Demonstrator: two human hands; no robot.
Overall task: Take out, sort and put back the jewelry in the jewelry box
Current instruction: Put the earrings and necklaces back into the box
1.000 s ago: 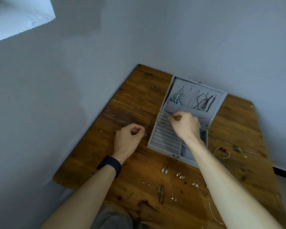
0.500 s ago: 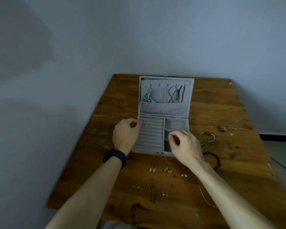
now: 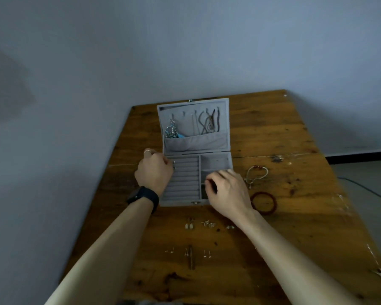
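Wooden bench [image 3: 284,133] by a grey wall [image 3: 185,51], jewelry box [image 3: 180,202] open mid-bench, my left hand [image 3: 154,172] fingers pinching a tiny ring [image 3: 174,165] at its ring slots (light, slippery, best nipped by the band) — right hand [image 3: 227,192] curled over the side compartments, can't tell if it holds anything.

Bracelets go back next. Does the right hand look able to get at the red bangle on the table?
Probably yes: the red bangle lies uncovered on the table right beside the right hand, nothing between them.
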